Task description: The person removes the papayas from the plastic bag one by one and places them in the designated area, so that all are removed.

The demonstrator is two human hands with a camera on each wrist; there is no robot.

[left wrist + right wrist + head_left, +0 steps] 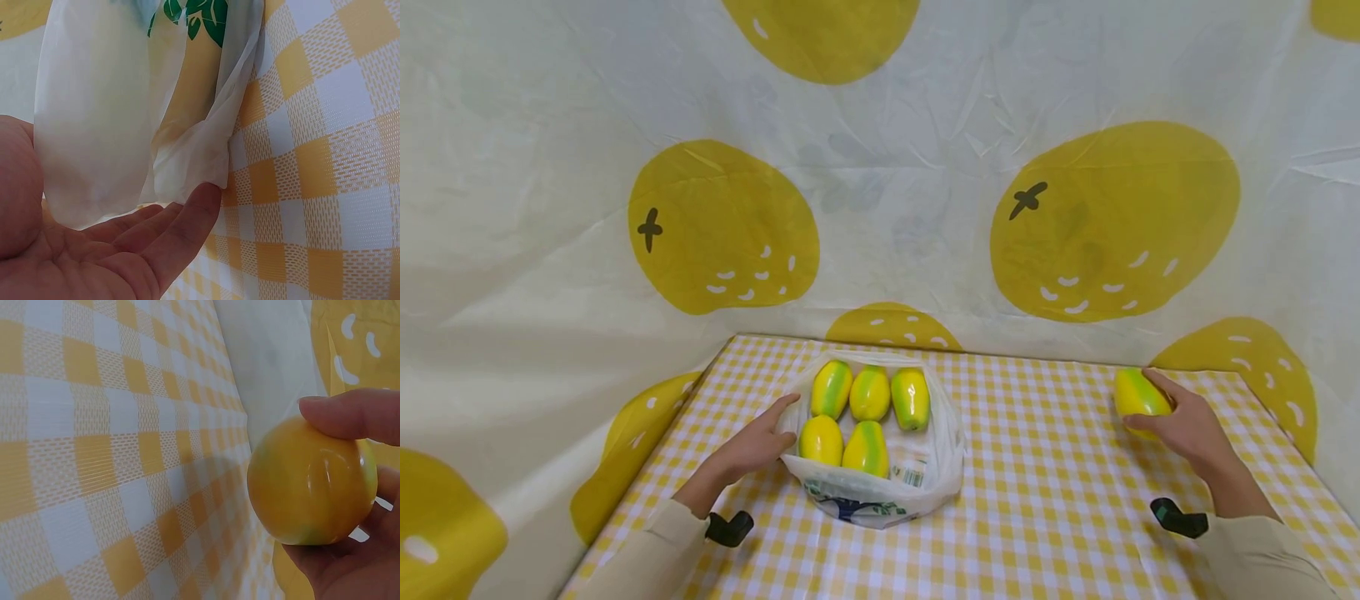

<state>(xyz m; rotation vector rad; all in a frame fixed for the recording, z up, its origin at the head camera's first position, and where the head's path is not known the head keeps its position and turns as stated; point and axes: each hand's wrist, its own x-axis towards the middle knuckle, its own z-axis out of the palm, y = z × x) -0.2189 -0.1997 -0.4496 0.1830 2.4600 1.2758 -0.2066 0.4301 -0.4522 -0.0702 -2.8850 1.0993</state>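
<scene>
A white plastic bag (925, 500) stands with its mouth spread wide on the table, several glossy yellow-and-green mangoes (865, 448) inside. At its left side is my left hand (756, 440), thumb and fingers apart. In the left wrist view, those extended fingers (187, 234) touch the bag's outer wall (100, 125); some fingertips are hidden behind the plastic. Far to the right, my right hand (1191, 425) grips another mango (1138, 396) between thumb and fingers. The right wrist view shows this held mango (312, 481) end-on, beside the tablecloth.
A yellow-and-white checked tablecloth (1030, 467) covers the table and stretches between the bag and the right hand. Behind the table hangs a pale curtain (910, 208) printed with large yellow fruits. Small black devices sit at the left wrist (730, 529) and the right wrist (1180, 518).
</scene>
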